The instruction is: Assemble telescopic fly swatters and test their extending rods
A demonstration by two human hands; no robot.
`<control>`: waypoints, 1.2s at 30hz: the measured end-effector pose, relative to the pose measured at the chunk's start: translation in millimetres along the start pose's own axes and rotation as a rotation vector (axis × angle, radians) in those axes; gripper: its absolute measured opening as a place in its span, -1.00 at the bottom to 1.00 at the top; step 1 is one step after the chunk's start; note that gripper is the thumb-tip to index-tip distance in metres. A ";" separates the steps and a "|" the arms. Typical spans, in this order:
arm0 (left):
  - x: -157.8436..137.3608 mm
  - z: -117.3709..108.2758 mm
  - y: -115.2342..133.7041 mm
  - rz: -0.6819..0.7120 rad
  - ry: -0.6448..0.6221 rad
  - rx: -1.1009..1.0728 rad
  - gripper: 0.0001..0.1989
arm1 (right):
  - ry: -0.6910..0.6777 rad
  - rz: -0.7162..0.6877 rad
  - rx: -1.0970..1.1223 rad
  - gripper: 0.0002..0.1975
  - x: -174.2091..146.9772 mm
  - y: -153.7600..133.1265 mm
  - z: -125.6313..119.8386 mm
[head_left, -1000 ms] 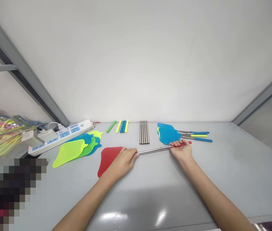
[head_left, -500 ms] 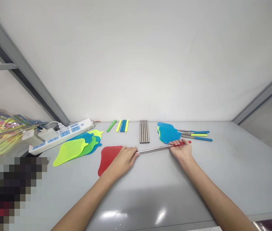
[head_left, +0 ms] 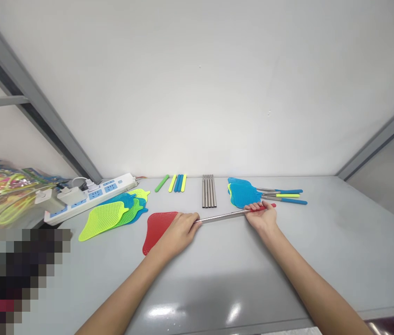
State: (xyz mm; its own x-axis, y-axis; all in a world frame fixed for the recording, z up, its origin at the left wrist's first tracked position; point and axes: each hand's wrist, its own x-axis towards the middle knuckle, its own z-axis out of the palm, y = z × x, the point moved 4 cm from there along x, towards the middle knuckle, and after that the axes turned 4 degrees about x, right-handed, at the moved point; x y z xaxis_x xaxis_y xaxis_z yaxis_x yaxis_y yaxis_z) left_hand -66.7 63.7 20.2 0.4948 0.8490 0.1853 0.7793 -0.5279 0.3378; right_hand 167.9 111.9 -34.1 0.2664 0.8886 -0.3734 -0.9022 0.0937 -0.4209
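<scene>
A red fly swatter (head_left: 159,229) with a long metal rod lies level across the grey table before me. My left hand (head_left: 182,232) is closed round the joint between its head and rod, hiding that joint. At the other end, my right hand (head_left: 262,216) has its fingers curled over the red handle, whose tip sticks out beyond the palm. Just behind my right hand are stacked swatters (head_left: 246,193) with blue and yellow-green heads, their handles pointing right. Several loose metal rods (head_left: 209,191) stand side by side behind the red swatter's rod.
Loose swatter heads (head_left: 104,219) in yellow, green and blue overlap at the left. Behind them lies a white power strip (head_left: 94,197) with plugged-in adapters. Coloured handles (head_left: 178,183) sit near the wall. Plastic-wrapped items (head_left: 4,193) are piled at far left, above a blurred-out area.
Both hands keep their hold on the red fly swatter with hardly any movement. The view has shifted very slightly; the objects on the table stay where they were.
</scene>
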 end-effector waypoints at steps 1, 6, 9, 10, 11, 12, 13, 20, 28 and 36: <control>-0.2 0.4 -0.3 -0.006 -0.002 -0.002 -0.71 | 0.003 0.001 0.001 -0.77 -0.3 0.2 0.2; -1.2 0.4 -0.5 -0.027 -0.001 -0.011 -0.70 | 0.024 0.010 0.018 -0.78 -3.2 1.1 2.6; -1.3 -0.6 0.8 -0.028 -0.007 -0.022 -0.70 | 0.028 0.016 0.023 -0.78 -5.0 1.6 4.2; -1.3 -1.0 1.2 -0.027 -0.009 -0.022 -0.70 | 0.031 0.018 0.025 -0.78 -5.4 1.7 4.6; -1.3 -1.4 1.6 -0.028 -0.009 -0.021 -0.70 | 0.034 0.019 0.028 -0.79 -5.7 1.8 4.8; -1.4 -1.9 1.9 -0.029 -0.009 -0.020 -0.70 | 0.036 0.020 0.030 -0.79 -5.8 1.9 4.9; -1.5 -2.2 2.1 -0.031 -0.008 -0.020 -0.71 | 0.039 0.020 0.032 -0.79 -5.8 2.0 5.0; -1.7 -1.7 1.3 -0.030 0.000 -0.021 -0.71 | 0.055 0.013 0.036 -0.79 -4.4 2.9 3.3; -1.5 -1.3 1.0 -0.036 -0.010 -0.023 -0.72 | 0.058 0.012 0.027 -0.78 -4.8 2.6 2.8; -1.4 -1.3 0.5 -0.033 -0.016 -0.016 -0.71 | 0.060 0.011 0.029 -0.77 -4.3 3.0 2.1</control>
State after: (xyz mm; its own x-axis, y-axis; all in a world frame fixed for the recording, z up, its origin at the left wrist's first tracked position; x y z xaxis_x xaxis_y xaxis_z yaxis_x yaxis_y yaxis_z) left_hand -67.6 62.2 21.3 0.4748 0.8655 0.1595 0.7892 -0.4989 0.3582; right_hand 163.3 109.3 -32.1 0.2754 0.8612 -0.4272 -0.9145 0.0976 -0.3926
